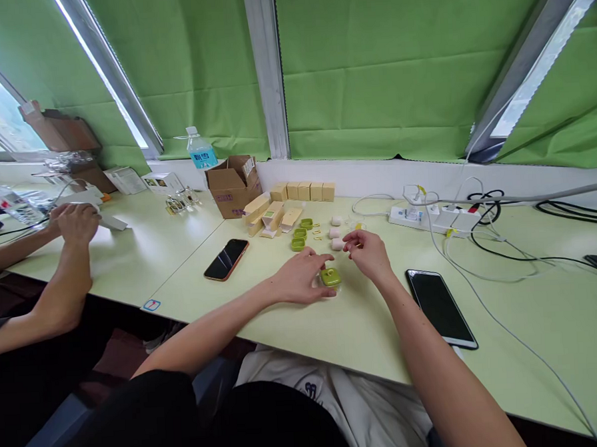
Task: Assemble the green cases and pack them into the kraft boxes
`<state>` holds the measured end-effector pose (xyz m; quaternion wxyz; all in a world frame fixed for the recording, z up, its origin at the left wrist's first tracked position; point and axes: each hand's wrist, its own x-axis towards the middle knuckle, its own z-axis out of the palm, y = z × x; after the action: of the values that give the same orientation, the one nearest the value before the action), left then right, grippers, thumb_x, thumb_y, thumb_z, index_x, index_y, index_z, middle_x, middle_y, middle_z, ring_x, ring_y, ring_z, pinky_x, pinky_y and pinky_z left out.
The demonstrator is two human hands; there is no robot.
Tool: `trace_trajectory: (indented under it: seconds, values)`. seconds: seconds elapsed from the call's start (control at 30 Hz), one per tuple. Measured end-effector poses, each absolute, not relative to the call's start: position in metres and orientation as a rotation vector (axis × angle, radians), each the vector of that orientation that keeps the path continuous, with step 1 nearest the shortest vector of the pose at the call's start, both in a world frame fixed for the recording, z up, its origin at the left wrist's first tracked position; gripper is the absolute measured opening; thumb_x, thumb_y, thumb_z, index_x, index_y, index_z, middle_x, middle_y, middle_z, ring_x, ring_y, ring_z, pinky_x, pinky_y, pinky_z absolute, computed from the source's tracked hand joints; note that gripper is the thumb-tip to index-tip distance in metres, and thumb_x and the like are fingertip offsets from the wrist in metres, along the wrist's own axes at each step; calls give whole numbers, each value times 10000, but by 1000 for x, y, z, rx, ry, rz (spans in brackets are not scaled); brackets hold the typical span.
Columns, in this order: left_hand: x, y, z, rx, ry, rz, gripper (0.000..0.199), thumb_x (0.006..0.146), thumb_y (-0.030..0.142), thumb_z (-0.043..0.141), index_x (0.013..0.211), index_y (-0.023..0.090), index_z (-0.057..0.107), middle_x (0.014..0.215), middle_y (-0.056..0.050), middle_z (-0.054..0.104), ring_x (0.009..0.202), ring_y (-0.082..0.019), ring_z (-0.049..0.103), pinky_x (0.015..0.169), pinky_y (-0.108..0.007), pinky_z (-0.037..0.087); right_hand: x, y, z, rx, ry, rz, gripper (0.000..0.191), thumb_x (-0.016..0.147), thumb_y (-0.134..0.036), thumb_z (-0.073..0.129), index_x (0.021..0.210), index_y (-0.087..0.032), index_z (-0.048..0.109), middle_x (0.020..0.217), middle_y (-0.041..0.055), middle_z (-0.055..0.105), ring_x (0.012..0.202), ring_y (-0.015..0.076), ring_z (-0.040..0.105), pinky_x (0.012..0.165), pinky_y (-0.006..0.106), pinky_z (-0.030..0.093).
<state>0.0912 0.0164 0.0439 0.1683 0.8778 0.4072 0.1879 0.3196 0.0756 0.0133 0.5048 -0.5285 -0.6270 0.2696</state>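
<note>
A small square container with a green lid [330,277] and a clear base stands on the table in front of me. My left hand [301,278] curves around its left side, thumb on the near side and fingers on the far side. Just to the right, my right hand [369,254] is raised with its fingertips pinched together; whatever is between them is too small to make out. Those fingertips are close to a pale pink cylinder [337,244], one of a short row. Several green square rings [298,244] and small yellow pieces [318,232] lie beyond my left hand.
Phones lie on the left [226,259] and right [442,307]. Small cardboard boxes [304,191], an open carton [232,187] and a bottle [201,152] stand behind. A power strip [436,219] trails cables at right. Another person's hands [75,222] work at far left.
</note>
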Motion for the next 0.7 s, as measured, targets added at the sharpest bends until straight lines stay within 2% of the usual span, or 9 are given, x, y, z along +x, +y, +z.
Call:
trace_trajectory:
  seconds: [0.1, 0.2, 0.27, 0.37, 0.47, 0.53, 0.7]
  values:
    - [104, 18, 44, 2478, 1221, 473, 421, 872, 486, 824, 1201, 225, 787, 1093, -158, 792, 1085, -387, 697, 878, -428, 519, 319, 75, 10, -1296, -1568, 733, 201, 743, -258, 643, 912, -258, 752, 804, 16, 786, 719, 197, 691, 728, 347, 591]
    - [110, 36, 45, 2311, 1246, 571, 231, 887, 433, 808, 987, 226, 777, 909, -88, 768, 822, -286, 689, 754, -375, 487, 319, 75, 12, -1298, -1523, 783, 286, 712, -239, 611, 966, -252, 742, 865, 28, 797, 775, 209, 708, 741, 360, 607]
    - [114, 52, 45, 2113, 1228, 761, 252, 855, 436, 850, 917, 209, 760, 841, -59, 745, 752, -231, 654, 716, -341, 482, 317, 74, 15, -1264, -1454, 805, 354, 691, -245, 587, 1016, -245, 727, 945, 50, 803, 846, 236, 728, 727, 379, 624]
    - [121, 72, 42, 1657, 1086, 1058, 363, 837, 499, 899, 902, 174, 752, 893, -77, 765, 773, -186, 666, 715, -303, 522, 312, 70, 20, -1089, -1397, 824, 480, 681, -254, 575, 1142, -235, 706, 1172, 108, 795, 1064, 294, 748, 726, 410, 665]
    - [129, 77, 35, 1223, 889, 1186, 441, 849, 541, 921, 937, 141, 758, 893, -81, 765, 765, -152, 687, 737, -281, 567, 304, 64, 20, -920, -1491, 790, 576, 743, -260, 636, 1317, -244, 681, 1397, 130, 741, 1282, 308, 706, 892, 449, 694]
    - [131, 74, 31, 1071, 789, 1198, 426, 885, 519, 912, 946, 125, 763, 881, -84, 768, 768, -145, 706, 767, -274, 588, 298, 61, 19, -919, -1584, 726, 598, 791, -290, 694, 1387, -251, 664, 1438, 130, 729, 1287, 305, 709, 972, 478, 685]
    - [128, 63, 29, 875, 752, 1192, 415, 1048, 577, 707, 985, 168, 747, 962, -112, 807, 840, -195, 759, 836, -355, 650, 292, 59, 13, -986, -1747, 491, 533, 882, -342, 729, 1405, -249, 677, 1359, 134, 769, 1160, 313, 749, 980, 524, 671]
